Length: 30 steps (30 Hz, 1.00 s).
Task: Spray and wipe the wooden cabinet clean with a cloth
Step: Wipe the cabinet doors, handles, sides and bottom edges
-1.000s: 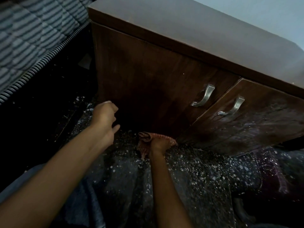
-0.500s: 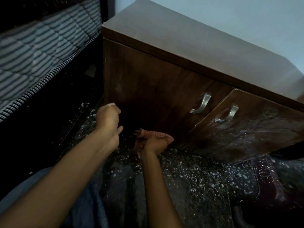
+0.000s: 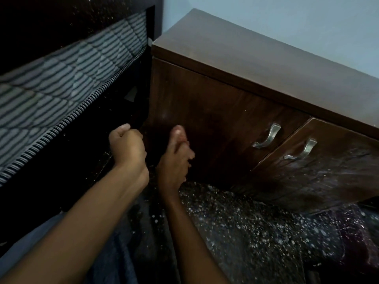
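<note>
1. A person's two bare forearms reach forward and down toward a dark wooden cabinet (image 3: 215,111) that stands on a black floor (image 3: 235,222) speckled with white.
2. The left hand (image 3: 128,149) is curled into a loose fist with nothing visible in it, held in front of the dark gap between the cabinet's left edge and a bed frame.
3. The right hand (image 3: 175,160) is blurred and raised against the lower left part of the cabinet's left door, fingers pointing up.
4. A pinkish patch at the right fingertips may be the cloth (image 3: 178,131) (too blurred to be sure), so whether the hand is clamped on it cannot be told.
5. Two curved metal handles (image 3: 267,136) sit side by side where the two doors meet.
6. The right door (image 3: 328,167) stands slightly ajar and carries pale streaks and smears.
7. At left, a striped mattress (image 3: 61,83) lies just beside the cabinet.
8. A pale blue wall (image 3: 287,23) rises behind the cabinet top.
</note>
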Tool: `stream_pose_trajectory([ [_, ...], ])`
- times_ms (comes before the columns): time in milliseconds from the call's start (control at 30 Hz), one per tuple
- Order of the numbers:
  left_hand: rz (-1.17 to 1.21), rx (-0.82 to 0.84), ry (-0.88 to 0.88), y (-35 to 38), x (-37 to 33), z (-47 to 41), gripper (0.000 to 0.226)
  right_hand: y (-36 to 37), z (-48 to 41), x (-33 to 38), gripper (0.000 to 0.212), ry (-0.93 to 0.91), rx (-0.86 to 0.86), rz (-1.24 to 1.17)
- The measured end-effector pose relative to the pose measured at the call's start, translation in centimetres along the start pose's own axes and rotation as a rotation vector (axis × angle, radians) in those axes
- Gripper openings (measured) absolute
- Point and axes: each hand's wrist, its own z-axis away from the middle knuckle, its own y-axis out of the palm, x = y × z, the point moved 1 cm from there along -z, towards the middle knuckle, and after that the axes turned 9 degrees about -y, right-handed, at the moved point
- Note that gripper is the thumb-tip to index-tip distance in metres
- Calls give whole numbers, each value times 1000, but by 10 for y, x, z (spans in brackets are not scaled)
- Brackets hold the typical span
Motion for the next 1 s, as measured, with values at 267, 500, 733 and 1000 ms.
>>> stream_pose_trajectory([
  [267, -8, 50, -22, -1, 0, 4, 39, 34, 19, -46, 48, -614, 367, 449],
  [500, -16, 80, -20, 9, -1, 13, 38, -22, 70, -170, 49, -372, 339, 595],
  [733, -74, 121, -26, 31, -2, 19, 36, -99, 109, -160, 38, 304, 161, 204],
  [1000, -54, 94, -70, 46, 12, 14, 24, -123, 37, -42, 57, 164, -579, -2],
])
